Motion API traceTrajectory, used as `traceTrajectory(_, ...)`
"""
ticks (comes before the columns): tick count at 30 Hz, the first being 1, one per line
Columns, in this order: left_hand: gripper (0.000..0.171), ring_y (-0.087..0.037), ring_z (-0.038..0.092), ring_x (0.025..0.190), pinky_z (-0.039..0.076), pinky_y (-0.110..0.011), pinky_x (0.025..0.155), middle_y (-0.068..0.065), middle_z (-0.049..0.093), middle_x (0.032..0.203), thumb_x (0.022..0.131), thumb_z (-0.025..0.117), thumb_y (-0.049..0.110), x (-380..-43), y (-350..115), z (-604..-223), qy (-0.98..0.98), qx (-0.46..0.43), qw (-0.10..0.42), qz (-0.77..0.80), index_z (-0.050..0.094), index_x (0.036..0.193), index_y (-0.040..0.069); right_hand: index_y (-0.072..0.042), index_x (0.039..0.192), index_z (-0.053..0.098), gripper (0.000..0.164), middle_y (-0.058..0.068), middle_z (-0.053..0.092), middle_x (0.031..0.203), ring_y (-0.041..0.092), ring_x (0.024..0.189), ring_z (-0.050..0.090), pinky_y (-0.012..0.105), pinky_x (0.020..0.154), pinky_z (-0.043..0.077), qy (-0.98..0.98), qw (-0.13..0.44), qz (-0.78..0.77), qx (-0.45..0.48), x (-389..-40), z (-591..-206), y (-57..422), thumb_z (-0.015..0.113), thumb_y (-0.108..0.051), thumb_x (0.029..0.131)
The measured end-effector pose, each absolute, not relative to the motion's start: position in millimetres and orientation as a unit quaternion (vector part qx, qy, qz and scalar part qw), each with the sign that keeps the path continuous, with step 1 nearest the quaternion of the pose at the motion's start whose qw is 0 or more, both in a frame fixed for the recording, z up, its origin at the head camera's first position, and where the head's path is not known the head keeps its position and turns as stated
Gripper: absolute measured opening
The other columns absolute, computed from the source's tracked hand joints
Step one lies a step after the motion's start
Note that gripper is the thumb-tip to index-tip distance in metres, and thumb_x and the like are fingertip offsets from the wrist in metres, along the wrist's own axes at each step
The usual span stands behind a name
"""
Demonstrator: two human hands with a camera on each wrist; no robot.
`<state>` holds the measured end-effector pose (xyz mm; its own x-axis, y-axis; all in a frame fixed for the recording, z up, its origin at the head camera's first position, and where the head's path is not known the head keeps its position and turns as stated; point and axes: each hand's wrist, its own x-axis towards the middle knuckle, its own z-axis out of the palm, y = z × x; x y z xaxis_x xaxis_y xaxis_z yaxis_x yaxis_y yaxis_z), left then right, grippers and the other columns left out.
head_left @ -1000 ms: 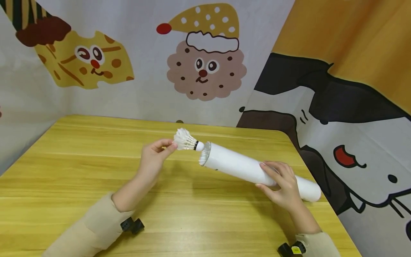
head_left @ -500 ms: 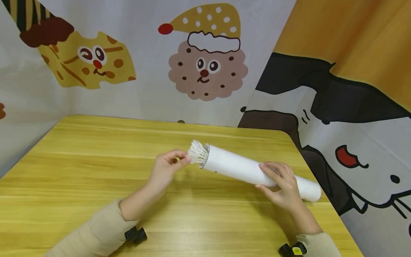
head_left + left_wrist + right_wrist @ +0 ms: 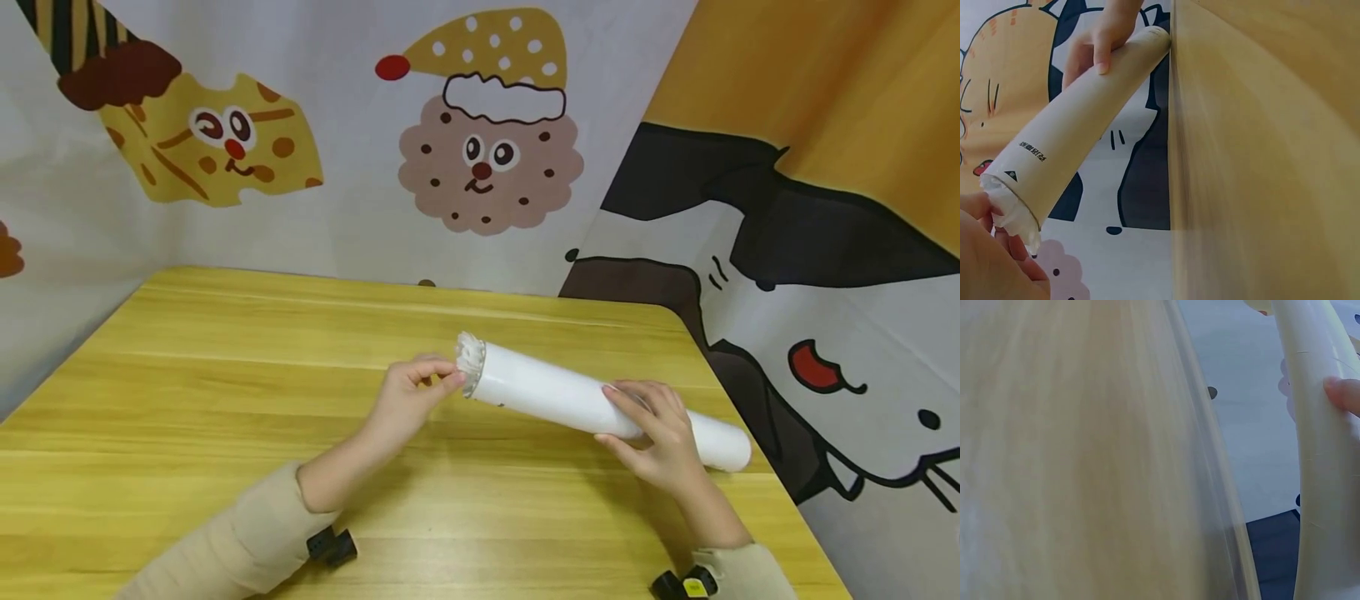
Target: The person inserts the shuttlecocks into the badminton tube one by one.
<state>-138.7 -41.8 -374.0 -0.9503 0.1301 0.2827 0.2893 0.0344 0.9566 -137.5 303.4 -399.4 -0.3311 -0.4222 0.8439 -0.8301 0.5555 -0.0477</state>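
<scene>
A white shuttlecock tube (image 3: 547, 387) slants over the table, its mouth raised toward the left and its far end low at the right. My right hand (image 3: 660, 433) grips the tube past its middle, thumb on the near side and fingers over the top. At the mouth, my left hand (image 3: 416, 392) pinches the feather skirt of a shuttlecock (image 3: 469, 363). Only the feather ends stick out; the cork and the rest are hidden inside the tube. In the left wrist view, the white feathers (image 3: 1013, 215) fill the tube's opening beside dark printed marks.
The wood-grain table (image 3: 225, 367) stretches to a back edge against a white curtain (image 3: 337, 242) with cartoon prints. At the right, another curtain panel (image 3: 825, 350) hangs along the table edge. Small black cameras (image 3: 332, 547) are strapped at both wrists.
My left hand has moved right, carrying the shuttlecock from just outside the tube's mouth to inside it, leaving only feather ends out. My right hand and the tube have stayed almost still.
</scene>
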Motion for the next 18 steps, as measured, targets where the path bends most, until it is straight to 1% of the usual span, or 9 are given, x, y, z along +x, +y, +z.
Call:
traceTrajectory(4, 0.006, -0.019, 0.056, 0.094, 0.037, -0.036, 0.081, -0.001, 0.069, 0.094, 0.084, 0.073, 0.010, -139.3, -40.1, -374.7, -0.721, -0.148, 0.056, -0.675, 0.075, 0.088, 0.005, 0.000, 0.108, 0.070, 0.055, 0.022, 0.064, 0.102, 0.040, 0.091, 0.054, 0.033, 0.093, 0.033, -0.778, 0.415, 0.245, 0.403, -137.4, -399.4, 302.8, 0.067, -0.050, 0.086)
traceTrajectory(9, 0.006, -0.020, 0.055, 0.096, 0.035, -0.037, 0.081, -0.002, 0.069, 0.098, 0.083, 0.074, 0.007, -139.6, -36.5, -376.4, -0.719, -0.159, 0.058, -0.674, 0.075, 0.087, 0.003, 0.000, 0.106, 0.071, 0.054, 0.023, 0.065, 0.100, 0.040, 0.088, 0.055, 0.034, 0.090, 0.034, -0.772, 0.421, 0.244, 0.409, -138.1, -398.8, 300.6, 0.068, -0.049, 0.086)
traceTrajectory(12, 0.006, -0.020, 0.055, 0.095, 0.036, -0.036, 0.079, -0.003, 0.068, 0.099, 0.083, 0.073, 0.005, -139.7, -35.6, -377.2, -0.720, -0.165, 0.059, -0.672, 0.074, 0.088, 0.002, 0.000, 0.106, 0.071, 0.053, 0.022, 0.065, 0.100, 0.039, 0.088, 0.055, 0.036, 0.088, 0.035, -0.769, 0.424, 0.242, 0.414, -138.1, -398.4, 300.1, 0.068, -0.049, 0.086)
traceTrajectory(18, 0.007, -0.020, 0.052, 0.087, 0.039, -0.033, 0.075, -0.002, 0.068, 0.099, 0.084, 0.070, 0.003, -141.0, -35.5, -379.4, -0.718, -0.169, 0.043, -0.674, 0.073, 0.090, 0.002, -0.001, 0.108, 0.071, 0.052, 0.021, 0.065, 0.100, 0.038, 0.089, 0.055, 0.036, 0.089, 0.035, -0.767, 0.424, 0.233, 0.421, -137.8, -398.1, 300.8, 0.067, -0.049, 0.086)
